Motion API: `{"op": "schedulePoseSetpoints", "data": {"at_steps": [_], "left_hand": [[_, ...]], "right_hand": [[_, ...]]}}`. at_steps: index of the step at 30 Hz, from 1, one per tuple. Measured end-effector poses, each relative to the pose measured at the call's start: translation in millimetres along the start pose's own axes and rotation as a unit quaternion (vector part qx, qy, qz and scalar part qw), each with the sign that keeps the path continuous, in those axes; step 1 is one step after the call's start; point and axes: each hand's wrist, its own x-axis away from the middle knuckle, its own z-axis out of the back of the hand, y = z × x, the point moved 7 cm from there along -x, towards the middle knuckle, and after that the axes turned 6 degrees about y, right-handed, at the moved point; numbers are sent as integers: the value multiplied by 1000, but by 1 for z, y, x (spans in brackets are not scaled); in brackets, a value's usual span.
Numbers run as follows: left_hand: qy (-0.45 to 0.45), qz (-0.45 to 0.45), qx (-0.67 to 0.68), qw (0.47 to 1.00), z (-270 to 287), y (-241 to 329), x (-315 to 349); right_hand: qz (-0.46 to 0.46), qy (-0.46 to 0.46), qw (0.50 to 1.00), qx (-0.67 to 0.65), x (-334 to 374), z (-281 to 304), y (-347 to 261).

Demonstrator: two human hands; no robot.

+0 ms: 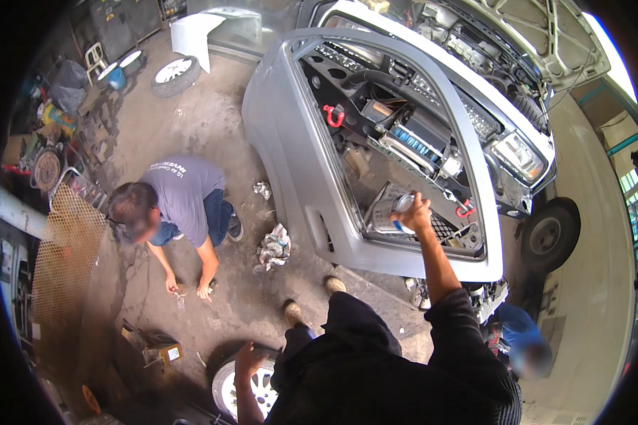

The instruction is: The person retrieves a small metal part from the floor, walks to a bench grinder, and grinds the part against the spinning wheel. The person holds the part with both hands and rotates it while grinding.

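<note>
My right hand [420, 211], fingers curled, grips a pale, rounded object [403, 206] with a blue edge, held at the lower window opening of a grey car door [306, 191]; I cannot tell whether it is a container. Just beside it is a grey-white sheet [383, 210]. My left hand [248, 361] is over a white-spoked wheel [261, 397]; I cannot tell whether its fingers grip anything. Farther out, a small yellow-brown box [170, 353] rests on the floor, contents hidden. At upper left, a blue bucket [118, 79] stands beside a pale-topped tub [131, 62], contents too small to make out, near dark plastic bags [71, 76].
</note>
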Motion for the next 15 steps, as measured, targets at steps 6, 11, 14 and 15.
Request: {"op": "schedulePoseSetpoints", "data": {"at_steps": [6,11,14,15], "left_hand": [[77,180,102,975,3,-57,40],[63,263,101,957,-63,-97,68],[78,274,151,947,-105,-103,80],[77,323,182,925,-117,-99,90]], "right_hand": [[-151,-28,987,55,-96,-33,85],[-224,-42,973,42,-139,-76,145],[-248,-38,967,34,-152,-100,161],[-257,-39,965,32,-156,-106,165]]}}
